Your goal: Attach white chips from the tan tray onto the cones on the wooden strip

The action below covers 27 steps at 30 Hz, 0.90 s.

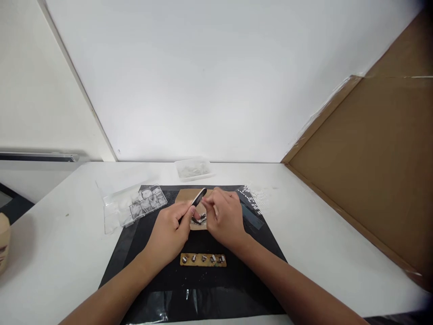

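My left hand (172,225) grips a slim black piece (199,197) with a pale edge and a rounded end, tilted up to the right. Close to its tip, my right hand (226,216) has thumb and fingers pinched together; what they hold, if anything, is too small to make out. Beneath both hands lies a tan sheet (182,195), partly hidden, with small dark and silvery items (202,220) on it. Nearer to me, a brown strip (199,263) carries a row of several small shiny metal pieces.
A black mat (162,280) covers the middle of the white table (314,234). On the left lies an open clear compartment box (145,203) with small bags. A clear tub (193,170) stands at the back. Small white pieces (255,196) lie right, beside a cardboard panel (365,171).
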Motion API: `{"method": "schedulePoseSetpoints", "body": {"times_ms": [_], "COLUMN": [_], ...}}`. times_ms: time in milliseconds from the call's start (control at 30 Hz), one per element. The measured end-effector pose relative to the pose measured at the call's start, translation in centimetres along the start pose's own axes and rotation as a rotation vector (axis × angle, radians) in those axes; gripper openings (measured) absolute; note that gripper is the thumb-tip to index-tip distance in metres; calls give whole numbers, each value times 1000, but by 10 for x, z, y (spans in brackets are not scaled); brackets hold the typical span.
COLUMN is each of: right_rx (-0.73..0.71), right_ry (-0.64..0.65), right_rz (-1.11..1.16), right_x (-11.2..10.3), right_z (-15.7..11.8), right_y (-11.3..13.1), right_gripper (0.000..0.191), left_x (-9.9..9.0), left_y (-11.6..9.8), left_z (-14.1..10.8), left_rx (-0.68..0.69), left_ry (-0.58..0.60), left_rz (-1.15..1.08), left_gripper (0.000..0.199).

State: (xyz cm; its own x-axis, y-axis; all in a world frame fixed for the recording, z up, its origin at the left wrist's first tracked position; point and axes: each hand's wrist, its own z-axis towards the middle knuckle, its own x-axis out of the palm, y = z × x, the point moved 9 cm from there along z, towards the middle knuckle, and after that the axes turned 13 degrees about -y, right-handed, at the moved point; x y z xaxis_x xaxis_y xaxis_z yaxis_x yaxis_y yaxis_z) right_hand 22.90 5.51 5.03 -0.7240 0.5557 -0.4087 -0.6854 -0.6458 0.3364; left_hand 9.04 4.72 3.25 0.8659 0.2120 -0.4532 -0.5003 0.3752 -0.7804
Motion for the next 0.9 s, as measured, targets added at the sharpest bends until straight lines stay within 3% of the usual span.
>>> {"method": "schedulePoseSetpoints", "body": {"times_ms": [167,300,433,567,667,800,900], "right_rx": [5,41,-21,20,-17,5,-15], "right_ry": [57,-19,80,13,76,31,77], "right_rz": [37,-11,25,-28,10,-29,14], "right_x": [4,-4,4,-1,4,-1,2], "right_z": [2,7,5,7,5,6,5], "right_y": [1,-3,5,0,5,3,5], "right_gripper": [21,21,23,22,23,22,23], "left_x": [1,0,1,2,3,1,0], "left_y": [1,0,-4,-2,-4,-5,-9], "left_z": [-1,-1,0,-1,-1,0,0], "left_rx": [-19,-14,27,21,50,69,105], "left_ry": [20,3,-1,4,11,-6,-10], "left_rz": [2,3,7,15,8,35,45], "left_gripper": [38,37,38,37,38,36,36]}}
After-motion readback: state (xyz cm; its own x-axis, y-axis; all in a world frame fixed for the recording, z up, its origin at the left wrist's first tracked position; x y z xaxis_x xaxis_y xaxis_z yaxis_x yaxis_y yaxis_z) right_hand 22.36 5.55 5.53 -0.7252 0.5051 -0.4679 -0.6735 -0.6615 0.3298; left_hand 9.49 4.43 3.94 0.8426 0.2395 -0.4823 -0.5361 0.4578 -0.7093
